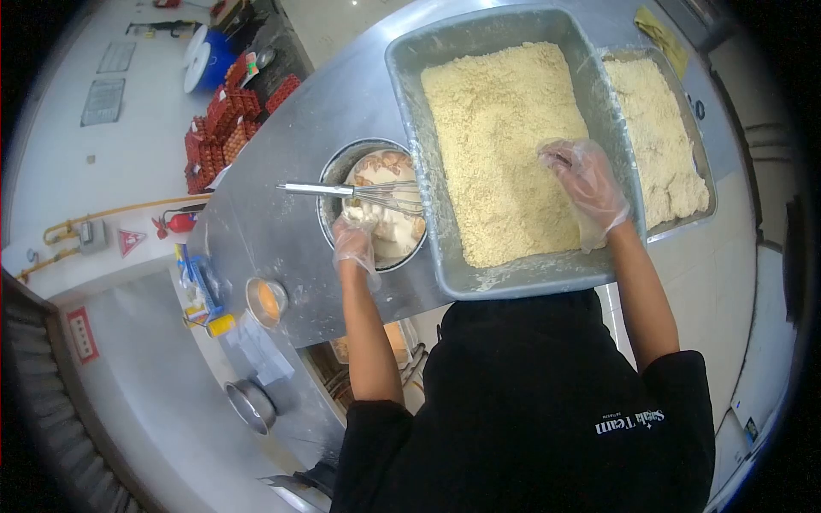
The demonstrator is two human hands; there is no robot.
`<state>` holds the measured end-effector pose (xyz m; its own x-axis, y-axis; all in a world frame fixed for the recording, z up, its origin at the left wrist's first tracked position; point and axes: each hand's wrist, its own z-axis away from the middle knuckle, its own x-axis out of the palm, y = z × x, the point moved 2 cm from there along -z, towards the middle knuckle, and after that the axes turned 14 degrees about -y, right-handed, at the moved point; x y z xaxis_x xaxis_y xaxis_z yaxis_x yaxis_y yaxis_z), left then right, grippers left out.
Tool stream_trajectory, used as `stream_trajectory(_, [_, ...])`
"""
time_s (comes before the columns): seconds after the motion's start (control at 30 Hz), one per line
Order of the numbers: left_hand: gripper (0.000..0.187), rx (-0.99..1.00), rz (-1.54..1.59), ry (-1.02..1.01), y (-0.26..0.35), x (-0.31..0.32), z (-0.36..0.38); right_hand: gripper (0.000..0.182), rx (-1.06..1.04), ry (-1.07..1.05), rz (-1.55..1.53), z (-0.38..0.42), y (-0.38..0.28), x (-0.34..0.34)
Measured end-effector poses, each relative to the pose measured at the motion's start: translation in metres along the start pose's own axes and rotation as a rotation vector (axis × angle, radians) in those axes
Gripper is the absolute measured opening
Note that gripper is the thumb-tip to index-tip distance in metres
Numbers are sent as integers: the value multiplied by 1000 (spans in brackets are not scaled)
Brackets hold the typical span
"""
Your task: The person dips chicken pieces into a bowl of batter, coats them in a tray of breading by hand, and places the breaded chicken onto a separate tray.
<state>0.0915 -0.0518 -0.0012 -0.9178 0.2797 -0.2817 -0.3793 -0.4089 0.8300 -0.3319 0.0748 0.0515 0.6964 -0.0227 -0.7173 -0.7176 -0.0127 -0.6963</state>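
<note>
My left hand (pixel 352 239), in a clear plastic glove, is at the front rim of a round metal pot (pixel 328 224). Its fingers are closed around a pale piece coated in batter (pixel 363 212), whose kind I cannot make out. Creamy batter (pixel 395 229) with brownish pieces fills the pot. A wire whisk (pixel 321 189) lies across the top. My right hand (pixel 588 186), gloved too, is over the yellow crumbs (pixel 505 145) in a big grey tub (pixel 409 103). Its fingers are curled together, and what they hold, if anything, is hidden.
To the right, a metal tray (pixel 706 195) holds more pale crumbs, with a yellow cloth (pixel 663 38) behind it. A small bowl (pixel 267 301) with orange contents and an empty metal bowl (pixel 251 406) stand at the left. Stacked red egg trays (pixel 221 128) are farther back.
</note>
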Motion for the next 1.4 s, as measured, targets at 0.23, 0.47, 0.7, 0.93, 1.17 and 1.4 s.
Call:
stream_trajectory(0.23, [34, 114, 37, 73, 32, 0, 24, 24, 1, -60, -13, -3, 2, 0])
stream_trajectory(0.47, [35, -31, -1044, -105, 0, 14, 9, 24, 45, -122, -1, -7, 3, 1])
stream_trajectory(0.7, [22, 83, 91, -64, 46, -3, 46, 26, 14, -32, 6, 1, 17, 10])
stream_trajectory(0.93, [14, 277, 221, 37, 65, -7, 53, 22, -11, -59, 36, -3, 15, 4])
stream_trajectory(1.17, [15, 318, 227, 15, 92, 7, 71, 22, 21, -23, -9, -6, 7, -7])
stream_trajectory(1.4, [20, 501, 252, -264, 166, 90, 97, 18, 52, 173, -136, 2, -9, -29])
